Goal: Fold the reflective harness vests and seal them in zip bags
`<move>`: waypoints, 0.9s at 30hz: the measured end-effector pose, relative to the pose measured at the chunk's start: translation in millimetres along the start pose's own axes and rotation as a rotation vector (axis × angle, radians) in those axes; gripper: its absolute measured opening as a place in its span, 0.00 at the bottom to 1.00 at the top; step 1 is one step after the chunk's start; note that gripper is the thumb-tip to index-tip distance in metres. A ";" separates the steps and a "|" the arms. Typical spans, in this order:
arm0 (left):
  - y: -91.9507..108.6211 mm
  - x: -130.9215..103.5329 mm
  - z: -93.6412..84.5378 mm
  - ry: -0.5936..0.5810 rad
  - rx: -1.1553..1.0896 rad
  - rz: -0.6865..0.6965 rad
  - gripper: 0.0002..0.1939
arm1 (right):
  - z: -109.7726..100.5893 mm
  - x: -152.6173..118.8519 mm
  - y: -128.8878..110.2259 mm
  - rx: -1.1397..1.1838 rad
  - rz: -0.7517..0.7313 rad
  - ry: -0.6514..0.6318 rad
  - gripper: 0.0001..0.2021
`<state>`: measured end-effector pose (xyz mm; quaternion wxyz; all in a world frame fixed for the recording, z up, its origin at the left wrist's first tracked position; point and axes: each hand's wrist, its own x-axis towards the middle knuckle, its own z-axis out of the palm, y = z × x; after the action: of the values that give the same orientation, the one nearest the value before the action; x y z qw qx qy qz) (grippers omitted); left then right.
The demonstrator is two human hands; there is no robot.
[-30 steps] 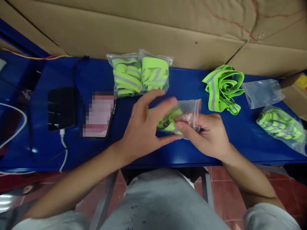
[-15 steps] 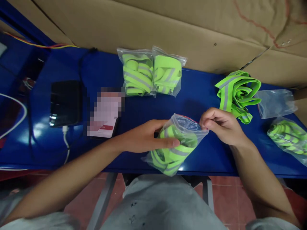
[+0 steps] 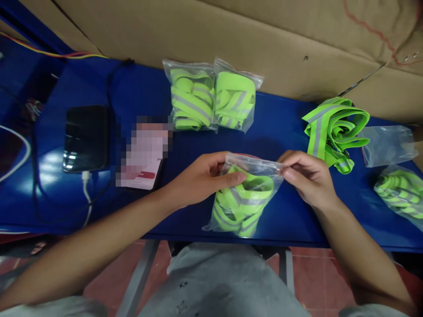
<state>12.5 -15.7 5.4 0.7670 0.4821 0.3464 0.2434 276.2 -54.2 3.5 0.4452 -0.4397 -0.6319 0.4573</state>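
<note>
A clear plastic bag point(image 3: 246, 198) with a folded neon-green strap and grey stripes inside is held over the front part of the blue table. My left hand point(image 3: 211, 176) grips its upper left side, thumb across the front. At the bag's top right corner, my right hand point(image 3: 306, 174) pinches the edge between thumb and fingers. The mouth of the bag looks flat and narrow between the hands. To the right of my right hand lies a loose green strap point(image 3: 333, 127), coiled, outside any bag.
Two filled bags point(image 3: 192, 99) point(image 3: 234, 101) lie at the back beside the cardboard point(image 3: 264, 53). On the left are a phone point(image 3: 143, 154), a black device point(image 3: 86, 138) and cables. An unfilled bag point(image 3: 390, 145) and another filled bag point(image 3: 401, 191) lie at the right.
The bag's mouth, open and rounded before, is now drawn flat. The bag hangs more upright, and my left thumb has moved up towards its top.
</note>
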 end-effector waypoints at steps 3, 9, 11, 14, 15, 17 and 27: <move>-2.6 0.4 -1.3 0.074 0.002 -0.006 0.23 | -2.1 3.5 0.7 -0.141 -0.057 0.012 0.05; -8.7 4.9 0.3 0.312 -0.084 0.012 0.27 | -2.1 0.4 2.9 -0.300 -0.095 -0.037 0.02; -8.1 6.1 2.0 0.375 -0.136 0.026 0.27 | 0.9 -2.3 2.5 -0.338 -0.106 -0.068 0.02; -7.4 5.7 3.8 0.358 -0.116 0.042 0.30 | 6.9 -5.6 1.7 -0.340 -0.110 -0.068 0.02; -7.7 5.2 3.9 0.331 -0.110 0.039 0.31 | 8.5 -6.2 1.8 -0.341 -0.106 -0.053 0.02; -8.9 4.6 3.0 0.287 -0.119 0.024 0.33 | 10.2 -6.2 2.8 -0.338 -0.096 -0.020 0.03; -8.2 6.2 2.6 0.478 -0.013 0.124 0.22 | 3.2 -3.9 2.7 -0.198 0.027 -0.307 0.05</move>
<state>18.7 -16.3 -3.1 0.6500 0.4264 0.4860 0.3994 274.3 -58.1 -0.4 0.2920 -0.4151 -0.7283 0.4604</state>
